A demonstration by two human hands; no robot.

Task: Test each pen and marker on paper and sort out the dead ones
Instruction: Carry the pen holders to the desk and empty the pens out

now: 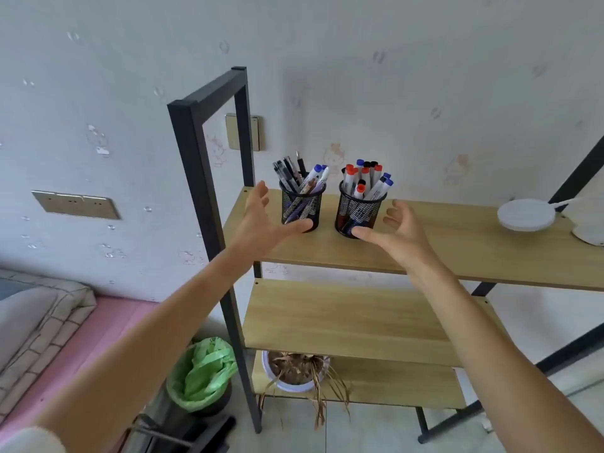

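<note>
Nothing tested yet: left hand and right hand, both open and empty, flank two full mesh pen cups at the top shelf's left end; no paper visible.

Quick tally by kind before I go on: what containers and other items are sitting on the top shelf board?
Black wire-mesh pen cups: 2 (left cup, right cup)
Round white lids or dishes: 1
White objects cut off at the frame's right edge: 1
Total: 4
</note>
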